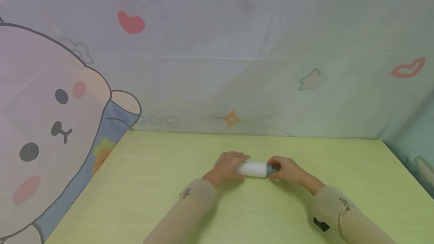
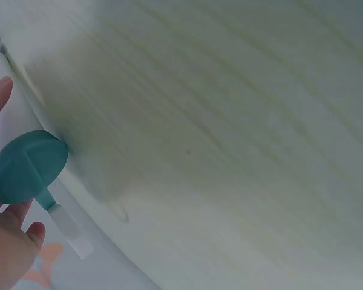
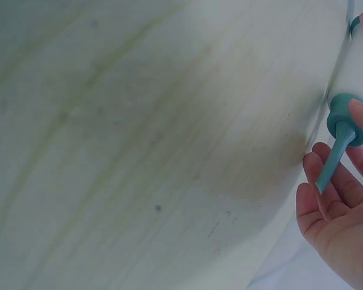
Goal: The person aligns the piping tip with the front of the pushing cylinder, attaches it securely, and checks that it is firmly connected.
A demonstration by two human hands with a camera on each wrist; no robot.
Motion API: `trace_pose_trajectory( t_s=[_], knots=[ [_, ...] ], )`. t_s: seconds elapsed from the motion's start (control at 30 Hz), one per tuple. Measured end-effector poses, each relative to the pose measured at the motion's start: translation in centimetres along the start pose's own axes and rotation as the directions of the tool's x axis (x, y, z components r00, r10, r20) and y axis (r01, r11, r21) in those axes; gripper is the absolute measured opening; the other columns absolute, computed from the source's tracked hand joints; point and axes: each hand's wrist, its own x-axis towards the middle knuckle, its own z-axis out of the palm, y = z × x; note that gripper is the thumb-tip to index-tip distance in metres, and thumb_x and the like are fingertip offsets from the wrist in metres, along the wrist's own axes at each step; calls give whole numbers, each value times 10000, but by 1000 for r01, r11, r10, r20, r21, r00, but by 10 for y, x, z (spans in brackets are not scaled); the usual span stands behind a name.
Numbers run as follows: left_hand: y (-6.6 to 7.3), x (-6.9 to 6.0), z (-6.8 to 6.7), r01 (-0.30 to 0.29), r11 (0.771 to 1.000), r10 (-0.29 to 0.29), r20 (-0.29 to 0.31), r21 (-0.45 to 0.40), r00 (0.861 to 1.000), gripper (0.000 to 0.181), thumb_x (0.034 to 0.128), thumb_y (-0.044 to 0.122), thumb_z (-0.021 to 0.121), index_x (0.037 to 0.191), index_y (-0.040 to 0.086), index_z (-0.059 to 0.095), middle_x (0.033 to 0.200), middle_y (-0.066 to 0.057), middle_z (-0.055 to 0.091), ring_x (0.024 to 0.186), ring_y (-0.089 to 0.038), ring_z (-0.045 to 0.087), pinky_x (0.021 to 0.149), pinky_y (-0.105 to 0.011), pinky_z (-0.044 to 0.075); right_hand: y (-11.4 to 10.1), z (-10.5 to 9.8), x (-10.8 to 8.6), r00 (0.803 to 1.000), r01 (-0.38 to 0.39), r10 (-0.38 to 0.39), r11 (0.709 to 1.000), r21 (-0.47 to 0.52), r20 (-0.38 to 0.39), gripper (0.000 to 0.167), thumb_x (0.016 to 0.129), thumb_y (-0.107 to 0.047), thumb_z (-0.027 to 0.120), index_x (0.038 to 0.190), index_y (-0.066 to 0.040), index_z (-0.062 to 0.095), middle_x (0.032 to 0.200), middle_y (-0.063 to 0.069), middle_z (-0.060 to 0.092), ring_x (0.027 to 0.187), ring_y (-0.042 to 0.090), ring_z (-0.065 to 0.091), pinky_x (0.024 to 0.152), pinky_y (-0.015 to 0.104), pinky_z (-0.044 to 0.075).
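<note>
A white bottle [image 1: 254, 169] with teal ends lies on its side on the table, pointing left to right. My left hand [image 1: 228, 165] grips its left part from above. In the left wrist view that end shows a rounded teal base [image 2: 30, 166] with a pale strap [image 2: 71, 232] hanging off it. My right hand [image 1: 287, 169] holds the other end, thumb against the teal cap [image 3: 340, 112]. Out of that cap sticks a narrow teal spout [image 3: 333, 162], with the right fingers curled beside it. The hands hide parts of the bottle.
The pale yellow-green table [image 1: 118, 199] reaches back to a hanging cloth [image 1: 210, 48] printed with hearts and stars. A large cartoon animal [image 1: 44, 123] is printed on the cloth at the left. More cloth [image 1: 420, 131] hangs by the right edge.
</note>
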Motion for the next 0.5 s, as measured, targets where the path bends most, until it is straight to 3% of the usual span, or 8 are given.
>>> trace_pose_trajectory(
  t_s=[0.3, 0.5],
  knots=[
    [-2, -4, 0, 14, 1000, -14, 20, 12, 1000, 660, 712, 376, 689, 1302, 228, 432, 1299, 11, 480, 1204, -185, 415, 956, -385, 333, 0, -1, -1, 1000, -10, 10, 1000, 7, 7, 368, 735, -114, 681, 1055, 8, 548, 955, 105, 599, 861, 203, 541, 706, 327, 455],
    [-7, -8, -4, 17, 998, -18, -9, -62, 1000, 670, 713, 384, 699, 1303, 208, 434, 1307, -14, 474, 1205, -206, 417, 961, -404, 323, 1, -6, -3, 1000, -7, 7, 1000, -13, -2, 434, 751, -152, 677, 1116, 25, 524, 1014, 153, 595, 908, 257, 548, 750, 382, 461]
  ],
)
